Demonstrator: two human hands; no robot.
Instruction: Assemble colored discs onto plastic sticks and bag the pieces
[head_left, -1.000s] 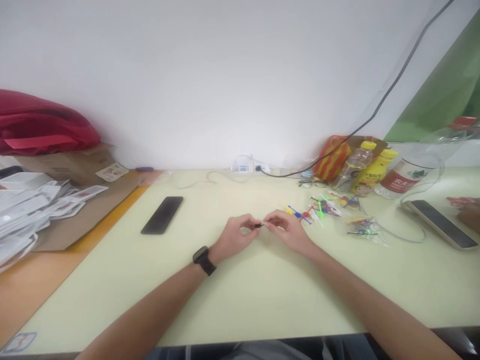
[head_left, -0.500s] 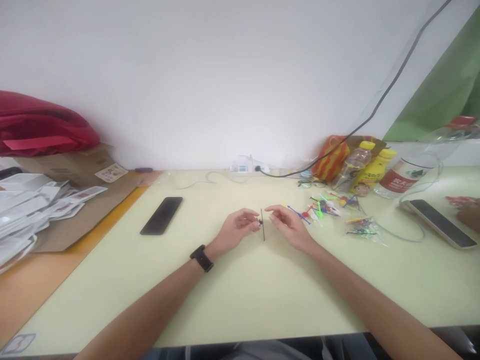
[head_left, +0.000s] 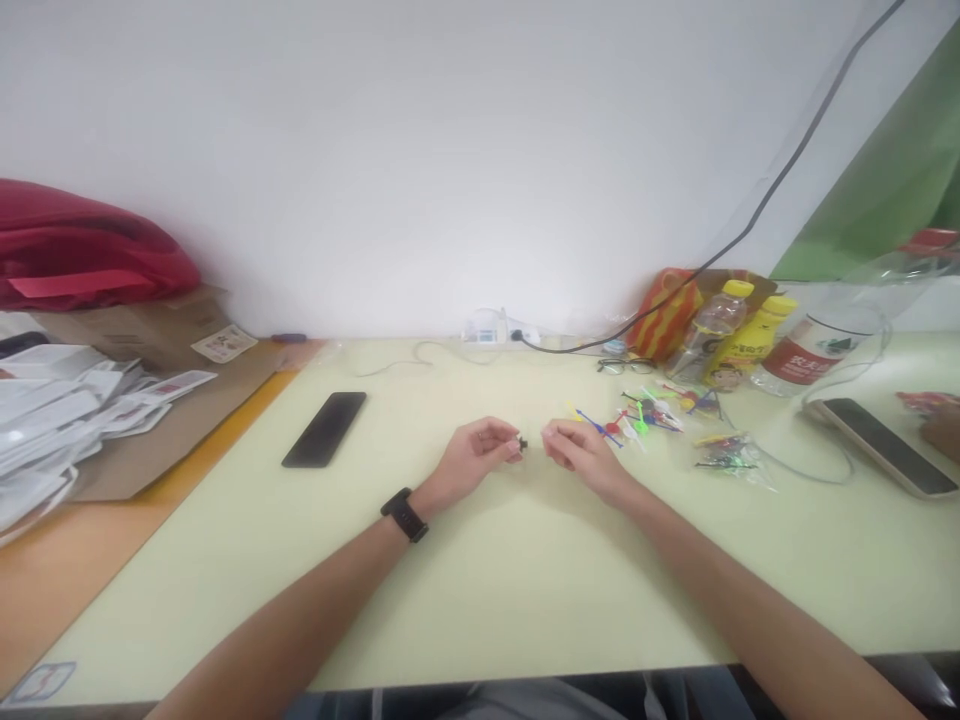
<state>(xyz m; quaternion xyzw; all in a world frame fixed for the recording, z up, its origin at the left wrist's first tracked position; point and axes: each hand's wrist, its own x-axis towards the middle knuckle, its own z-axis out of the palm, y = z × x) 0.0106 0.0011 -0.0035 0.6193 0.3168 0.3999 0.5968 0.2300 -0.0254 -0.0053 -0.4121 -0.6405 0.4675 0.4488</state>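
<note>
Over the middle of the table, my left hand [head_left: 484,452] pinches a small black piece [head_left: 523,443] between thumb and forefinger; a black watch [head_left: 405,515] is on that wrist. A short gap to the right, my right hand [head_left: 581,452] is closed, its fingers curled in against the thumb. Whether anything lies inside those right fingers is hidden. The thin black bar seen earlier on the piece does not show now. Nearest to my right hand lie a blue plastic stick [head_left: 598,428] and a loose pile of coloured plastic pieces [head_left: 651,412].
A clear bag of similar pieces [head_left: 726,460] lies right of the pile. Bottles [head_left: 750,345] and a phone in a pale case [head_left: 885,445] stand and lie farther right. A black phone [head_left: 324,430] is at left, near white packets [head_left: 67,410]. Another person's hand [head_left: 941,432] shows at the right edge.
My right fingers have curled in, where the forefinger was stretched toward the thin upright black bar. That bar has dropped out of sight. My left hand keeps its pinch in nearly the same place.
</note>
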